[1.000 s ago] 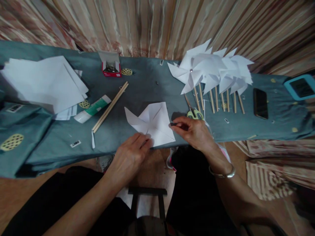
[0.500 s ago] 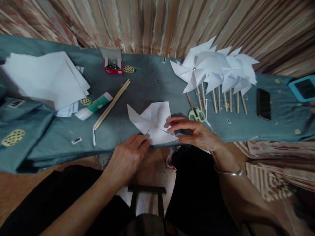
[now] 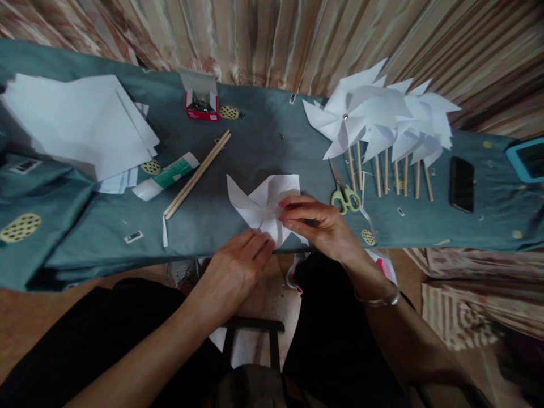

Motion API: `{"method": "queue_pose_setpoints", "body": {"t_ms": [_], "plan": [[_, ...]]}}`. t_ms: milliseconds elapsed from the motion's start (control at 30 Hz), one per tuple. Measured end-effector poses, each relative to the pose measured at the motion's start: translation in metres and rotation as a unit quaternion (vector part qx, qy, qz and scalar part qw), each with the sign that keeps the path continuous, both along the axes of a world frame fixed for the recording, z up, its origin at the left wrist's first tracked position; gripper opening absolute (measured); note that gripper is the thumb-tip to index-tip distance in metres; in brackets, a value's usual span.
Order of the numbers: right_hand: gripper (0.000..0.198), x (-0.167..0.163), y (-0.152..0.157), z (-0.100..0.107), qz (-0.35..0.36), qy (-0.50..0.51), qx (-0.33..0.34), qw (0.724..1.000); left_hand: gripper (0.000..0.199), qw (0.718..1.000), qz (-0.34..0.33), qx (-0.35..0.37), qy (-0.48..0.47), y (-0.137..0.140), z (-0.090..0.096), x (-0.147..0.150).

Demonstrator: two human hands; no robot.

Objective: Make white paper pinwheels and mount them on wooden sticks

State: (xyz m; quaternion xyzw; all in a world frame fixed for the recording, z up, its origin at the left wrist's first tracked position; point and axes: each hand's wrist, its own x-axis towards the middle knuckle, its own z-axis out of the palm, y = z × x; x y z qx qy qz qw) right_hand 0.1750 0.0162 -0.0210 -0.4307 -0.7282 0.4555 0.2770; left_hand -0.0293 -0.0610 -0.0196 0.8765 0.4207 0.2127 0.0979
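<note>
A white paper pinwheel (image 3: 259,199) with folded blades and no stick on it lies at the table's front edge. My left hand (image 3: 238,266) is closed on its near edge, fingertips on the paper. From the right, my right hand (image 3: 318,224) pinches a blade, its fingers near the pinwheel's middle. Part of the paper is hidden behind the fingers. Just right of it are green-handled scissors (image 3: 345,200). Two wooden sticks (image 3: 198,174) lie side by side to the left.
Finished pinwheels (image 3: 382,119) on sticks overlap at the back right. Paper sheets (image 3: 76,122) and a green-and-white tube (image 3: 166,177) lie left. A red box of small metal pieces (image 3: 202,106) stands open at the back. A phone (image 3: 462,184) and a blue-framed device (image 3: 527,160) lie far right.
My right hand has moved left and in over the pinwheel, bringing a blade toward its middle. My left hand stays at the near edge. The view has shifted slightly.
</note>
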Motion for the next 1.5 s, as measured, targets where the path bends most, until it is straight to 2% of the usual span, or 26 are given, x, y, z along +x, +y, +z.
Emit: {"method": "queue_pose_setpoints", "body": {"t_ms": [200,433,967,1500], "plan": [[0.007,-0.018,-0.003,-0.008,-0.043,-0.011,0.043,0.998,0.026,1.000,0.001,-0.011,-0.010,-0.002,-0.001,0.002],[0.009,-0.025,-0.003,-0.012,-0.063,-0.019,0.045,0.997,0.026,0.999,-0.015,-0.040,-0.030,-0.001,0.002,0.000],[0.009,-0.030,-0.006,-0.018,-0.068,-0.051,0.082,0.993,0.020,0.996,-0.011,-0.089,-0.025,0.000,0.003,0.001],[0.007,-0.033,-0.006,-0.019,-0.081,-0.072,0.099,0.989,0.020,0.997,-0.007,-0.081,-0.020,-0.001,0.002,0.002]]}}
